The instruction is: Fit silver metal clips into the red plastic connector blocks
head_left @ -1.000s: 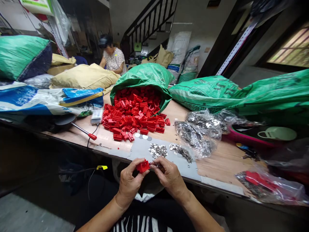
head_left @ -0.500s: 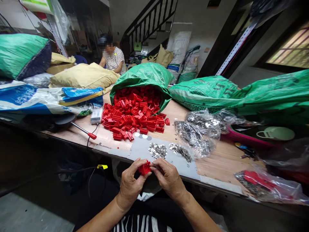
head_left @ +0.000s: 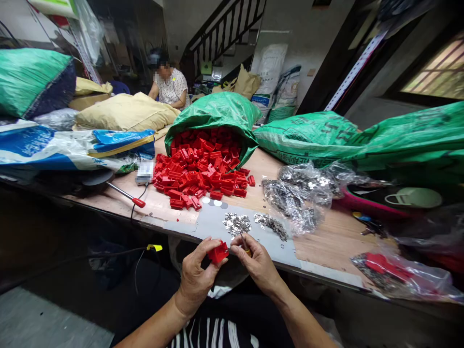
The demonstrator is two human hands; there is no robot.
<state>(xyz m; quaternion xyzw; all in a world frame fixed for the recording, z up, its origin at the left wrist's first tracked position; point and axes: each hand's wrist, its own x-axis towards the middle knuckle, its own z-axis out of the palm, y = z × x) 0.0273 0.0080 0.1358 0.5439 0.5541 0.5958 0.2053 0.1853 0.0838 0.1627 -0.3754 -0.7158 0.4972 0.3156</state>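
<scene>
My left hand (head_left: 197, 275) is closed on a small red plastic piece (head_left: 218, 253), pinched between thumb and fingers just below the table's front edge. My right hand (head_left: 255, 263) is closed beside it, pinching a thin tool with a yellowish handle (head_left: 245, 246) whose tip points up. On the grey mat (head_left: 213, 220) ahead lie two small heaps of silver metal bits (head_left: 237, 224). Beyond them a heap of red plastic pieces (head_left: 197, 174) spills from an open green sack (head_left: 217, 113).
Clear bags of metal parts (head_left: 300, 193) lie at the right, with more green sacks (head_left: 362, 140) behind. Blue-white and tan sacks (head_left: 72, 145) fill the left. A red-tipped rod (head_left: 126, 195) lies near the left edge. Another person (head_left: 168, 87) sits at the far end.
My hands have parted slightly. The right hand has drawn the thin tool away from the red piece and tipped it upward. The left hand has turned the red piece a little.
</scene>
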